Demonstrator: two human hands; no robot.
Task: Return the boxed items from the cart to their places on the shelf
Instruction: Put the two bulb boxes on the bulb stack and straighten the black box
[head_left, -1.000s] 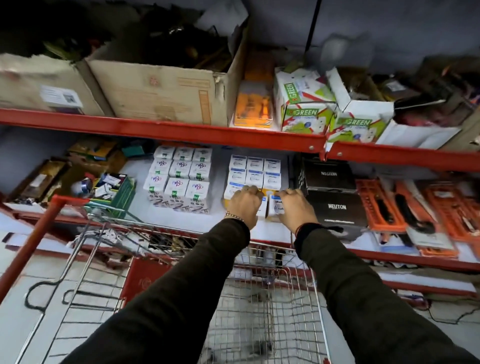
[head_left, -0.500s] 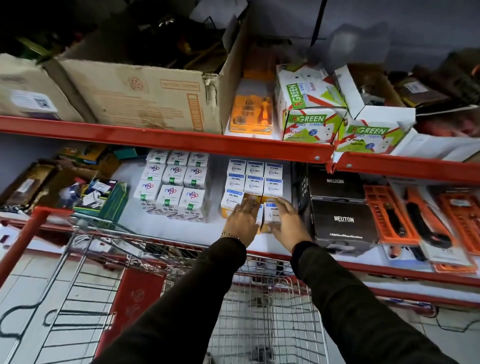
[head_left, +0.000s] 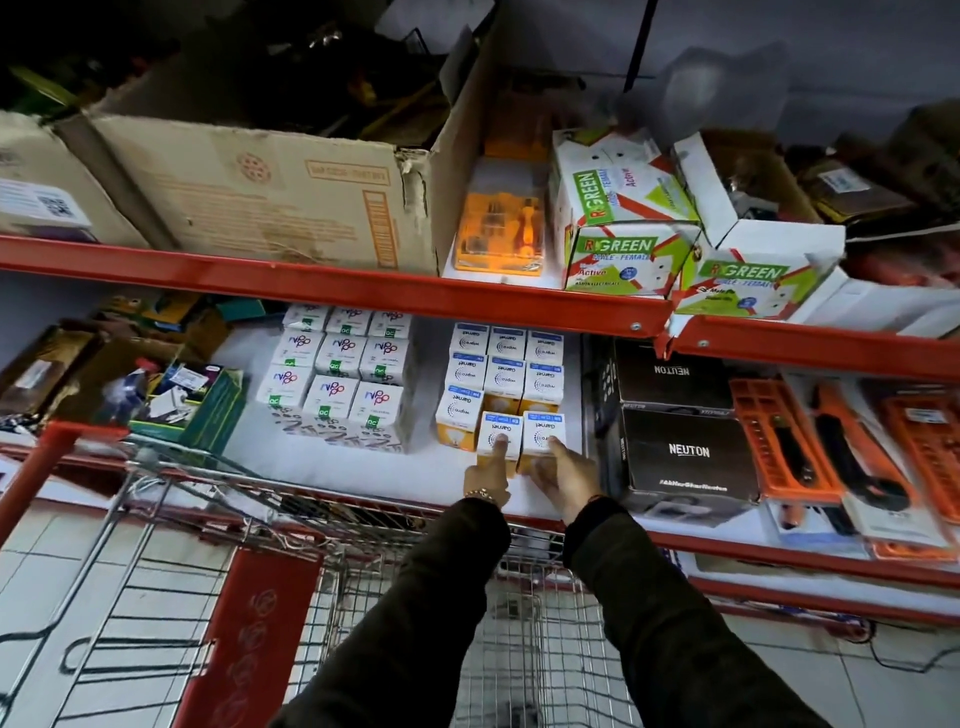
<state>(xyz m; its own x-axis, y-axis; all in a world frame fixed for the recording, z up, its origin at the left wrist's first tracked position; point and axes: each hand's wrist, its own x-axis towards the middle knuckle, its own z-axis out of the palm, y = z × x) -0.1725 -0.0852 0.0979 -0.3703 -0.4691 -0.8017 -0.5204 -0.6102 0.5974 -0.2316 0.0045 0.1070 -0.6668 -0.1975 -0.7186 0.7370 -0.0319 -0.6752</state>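
Two small white-and-blue bulb boxes stand side by side at the front of a stack of like boxes (head_left: 506, 364) on the white middle shelf (head_left: 332, 462). My left hand (head_left: 487, 475) rests its forefinger on the left front box (head_left: 500, 427). My right hand (head_left: 563, 470) touches the right front box (head_left: 544, 425) with its fingertips. Neither hand wraps around a box. The wire cart (head_left: 291, 514) stands below my arms against the shelf; its inside is mostly hidden by my sleeves.
A block of white bulb boxes (head_left: 337, 374) stands left of the stack, black Neuton cartons (head_left: 685, 452) right of it. Orange tool packs (head_left: 810, 441) lie further right. The red upper shelf beam (head_left: 332, 283) carries a big cardboard carton (head_left: 260, 197) and green-white boxes (head_left: 618, 228).
Both hands have slid back off the tops of the two front boxes, so only fingertips touch them. The view has dropped and moved closer to the shelf.
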